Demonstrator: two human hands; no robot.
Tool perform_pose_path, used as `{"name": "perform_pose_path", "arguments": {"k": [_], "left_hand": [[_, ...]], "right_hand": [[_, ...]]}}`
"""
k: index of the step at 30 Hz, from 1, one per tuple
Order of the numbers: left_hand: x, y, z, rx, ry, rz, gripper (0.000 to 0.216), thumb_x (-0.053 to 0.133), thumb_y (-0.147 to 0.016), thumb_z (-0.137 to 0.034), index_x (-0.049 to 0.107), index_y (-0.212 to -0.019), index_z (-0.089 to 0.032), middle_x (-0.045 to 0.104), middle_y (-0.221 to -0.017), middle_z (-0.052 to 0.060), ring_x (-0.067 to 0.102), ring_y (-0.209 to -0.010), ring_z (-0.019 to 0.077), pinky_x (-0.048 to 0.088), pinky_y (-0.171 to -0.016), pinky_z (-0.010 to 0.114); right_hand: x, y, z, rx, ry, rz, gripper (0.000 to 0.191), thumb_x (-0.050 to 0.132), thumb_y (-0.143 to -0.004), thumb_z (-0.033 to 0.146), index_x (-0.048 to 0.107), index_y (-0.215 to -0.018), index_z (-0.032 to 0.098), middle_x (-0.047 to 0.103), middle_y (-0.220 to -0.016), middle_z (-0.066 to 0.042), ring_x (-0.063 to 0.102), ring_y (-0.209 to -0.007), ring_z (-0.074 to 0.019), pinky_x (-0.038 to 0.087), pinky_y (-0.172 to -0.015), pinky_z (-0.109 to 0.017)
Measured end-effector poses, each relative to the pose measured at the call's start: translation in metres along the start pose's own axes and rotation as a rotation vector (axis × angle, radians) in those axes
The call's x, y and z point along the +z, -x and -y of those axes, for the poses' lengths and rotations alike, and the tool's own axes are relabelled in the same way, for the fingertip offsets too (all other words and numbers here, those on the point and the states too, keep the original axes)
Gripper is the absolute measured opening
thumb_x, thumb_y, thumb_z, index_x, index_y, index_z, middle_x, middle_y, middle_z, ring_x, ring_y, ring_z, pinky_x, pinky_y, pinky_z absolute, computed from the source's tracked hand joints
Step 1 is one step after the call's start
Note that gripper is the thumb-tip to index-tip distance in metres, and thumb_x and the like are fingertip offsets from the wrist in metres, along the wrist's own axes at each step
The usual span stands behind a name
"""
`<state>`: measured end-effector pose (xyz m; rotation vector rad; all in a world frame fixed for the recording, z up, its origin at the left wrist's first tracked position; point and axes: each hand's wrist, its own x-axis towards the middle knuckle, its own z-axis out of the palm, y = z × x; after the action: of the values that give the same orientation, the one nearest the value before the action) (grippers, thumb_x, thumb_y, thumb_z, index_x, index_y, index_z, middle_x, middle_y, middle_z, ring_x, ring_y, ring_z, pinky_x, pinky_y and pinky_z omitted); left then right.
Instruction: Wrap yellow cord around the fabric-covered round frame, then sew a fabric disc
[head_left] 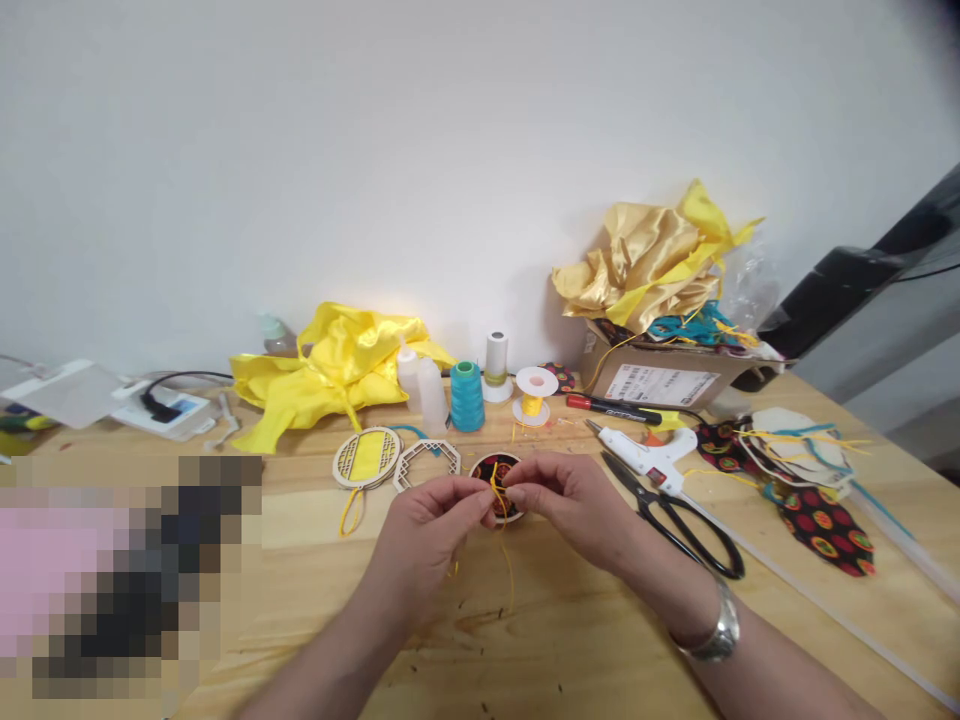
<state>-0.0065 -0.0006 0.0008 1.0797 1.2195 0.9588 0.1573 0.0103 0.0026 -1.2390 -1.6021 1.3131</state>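
Note:
Over the wooden table, my left hand (435, 525) pinches a yellow cord (498, 482) between thumb and forefinger. My right hand (568, 505) faces it from the other side, its fingertips closed on the same cord. Just behind the fingertips is a small round ornament (487, 468) with a pale rim and dark, red-patterned fabric; the fingers cover part of it. The cord's loose end hangs down toward the tabletop. To the left lie an octagonal lattice frame (403, 470) and a round lattice ornament (367, 457) backed with yellow fabric, with a yellow loop.
Black-handled scissors (694, 535) and a white glue gun (651, 455) lie by my right forearm. Behind stand a teal thread cone (466, 398), a yellow cord spool (532, 404), and squeeze bottles (432, 393). Yellow fabric (330, 375) and a cardboard box (645, 378) sit near the wall.

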Motion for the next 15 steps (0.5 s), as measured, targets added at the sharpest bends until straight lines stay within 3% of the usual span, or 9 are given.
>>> {"name": "perform_pose_path", "arguments": {"k": [4, 11, 15], "left_hand": [[0.002, 0.0, -0.004, 0.011, -0.027, -0.062, 0.012, 0.065, -0.068, -0.027, 0.069, -0.063, -0.016, 0.064, -0.057, -0.001, 0.035, -0.037, 0.0046, 0.025, -0.037, 0.019], [0.003, 0.002, -0.002, 0.008, -0.065, -0.101, 0.01, 0.067, -0.068, -0.025, 0.07, -0.062, -0.018, 0.053, -0.045, -0.006, 0.033, -0.039, 0.0041, 0.024, -0.038, 0.017], [0.002, 0.0, 0.003, -0.044, 0.062, -0.116, 0.011, 0.071, -0.064, -0.028, 0.071, -0.069, -0.018, 0.053, -0.043, -0.007, 0.034, -0.038, 0.0043, 0.023, -0.038, 0.017]], "right_hand": [[0.001, 0.002, -0.001, -0.015, 0.198, -0.076, 0.019, 0.056, -0.078, 0.03, 0.066, -0.07, 0.016, 0.061, -0.061, 0.0, 0.05, -0.057, -0.0114, 0.037, -0.054, -0.023], [0.01, 0.014, 0.01, -0.097, 0.154, -0.069, 0.02, 0.052, -0.083, 0.029, 0.065, -0.076, 0.017, 0.064, -0.067, 0.0, 0.053, -0.062, -0.0114, 0.04, -0.056, -0.022], [0.02, 0.025, 0.014, -0.282, 0.482, 0.026, 0.023, 0.04, -0.089, 0.024, 0.061, -0.081, 0.018, 0.063, -0.068, 0.0, 0.053, -0.059, -0.0112, 0.039, -0.056, -0.022]]}}
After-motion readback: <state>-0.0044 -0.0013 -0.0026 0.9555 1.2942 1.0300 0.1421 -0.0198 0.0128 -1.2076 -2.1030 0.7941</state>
